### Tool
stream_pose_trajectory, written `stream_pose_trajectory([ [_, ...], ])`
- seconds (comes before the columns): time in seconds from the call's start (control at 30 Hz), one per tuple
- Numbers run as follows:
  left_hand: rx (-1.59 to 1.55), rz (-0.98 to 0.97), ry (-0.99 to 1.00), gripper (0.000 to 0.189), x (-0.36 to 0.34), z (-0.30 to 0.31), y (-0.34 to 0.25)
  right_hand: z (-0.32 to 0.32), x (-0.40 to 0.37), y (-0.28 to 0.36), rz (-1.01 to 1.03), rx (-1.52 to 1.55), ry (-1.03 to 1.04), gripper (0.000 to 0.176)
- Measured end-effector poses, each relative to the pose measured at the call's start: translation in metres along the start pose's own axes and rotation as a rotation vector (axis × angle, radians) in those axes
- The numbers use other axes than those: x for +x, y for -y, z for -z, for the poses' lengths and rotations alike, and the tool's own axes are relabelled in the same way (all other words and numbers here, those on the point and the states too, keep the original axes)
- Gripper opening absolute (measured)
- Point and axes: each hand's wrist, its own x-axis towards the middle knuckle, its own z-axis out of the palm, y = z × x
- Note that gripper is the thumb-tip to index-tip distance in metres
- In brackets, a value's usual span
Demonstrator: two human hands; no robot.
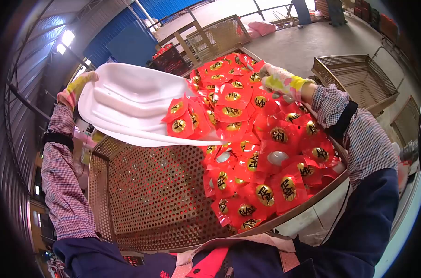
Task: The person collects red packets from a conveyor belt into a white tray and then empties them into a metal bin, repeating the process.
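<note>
My left hand [78, 87], in a patterned yellow and pink glove, grips the far-left rim of a white plastic tub [131, 95]. The tub lies tilted over a perforated metal tray [159, 194], its open side toward the right. A few red packets [185, 118] with gold labels rest in its lower right part. Many more red packets [280, 134] are heaped over the tray's right side. My right hand [280, 79], gloved too, lies on the far right edge of the heap with its fingers bent; what is under the fingertips is hidden.
Another perforated metal tray [358, 78] stands on the right. A dark crate [171, 60] with red items is behind the tub. Pink sacks [262, 28] lie on the floor farther back, near a metal mesh panel [224, 37].
</note>
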Motion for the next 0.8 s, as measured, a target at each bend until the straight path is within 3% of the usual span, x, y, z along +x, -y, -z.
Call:
stream_pose_trajectory([
  [0.07, 0.008, -0.005, 0.036, 0.05, 0.012, 0.014, 0.023, 0.001, -0.005, 0.004, -0.031, -0.035, 0.019, 0.026],
  [0.17, 0.01, -0.011, 0.031, 0.051, 0.007, 0.021, 0.028, -0.007, -0.007, 0.011, 0.094, -0.303, 0.061, 0.028],
  [0.23, -0.019, -0.004, -0.01, 0.051, 0.008, 0.031, 0.041, -0.017, -0.009, 0.033, 0.355, -0.732, 0.008, 0.032],
  [0.27, 0.004, -0.027, 0.1, 0.051, 0.015, 0.042, 0.048, -0.023, -0.014, 0.045, 0.227, -0.8, 0.055, 0.04],
  [0.3, 0.026, -0.052, 0.209, 0.05, 0.019, 0.051, 0.057, -0.037, -0.019, 0.059, 0.226, -0.813, 0.062, 0.04],
  [0.4, -0.063, -0.078, 0.174, 0.041, 0.015, 0.043, 0.07, -0.088, -0.02, 0.09, 0.384, -1.016, 0.139, 0.053],
  [0.5, -0.082, -0.158, 0.198, 0.037, 0.018, 0.032, 0.085, -0.166, -0.001, 0.09, 0.545, -1.124, 0.199, 0.059],
  [0.57, -0.06, -0.13, 0.233, 0.037, 0.024, 0.03, 0.087, -0.206, 0.014, 0.074, 0.671, -1.024, 0.174, 0.058],
  [0.63, -0.07, -0.097, 0.217, 0.037, 0.028, 0.038, 0.108, -0.227, 0.035, 0.083, 0.615, -0.929, 0.2, 0.053],
  [0.8, -0.104, -0.138, 0.133, 0.04, 0.024, 0.051, 0.152, -0.231, 0.058, 0.082, 0.343, -1.186, 0.317, 0.047],
])
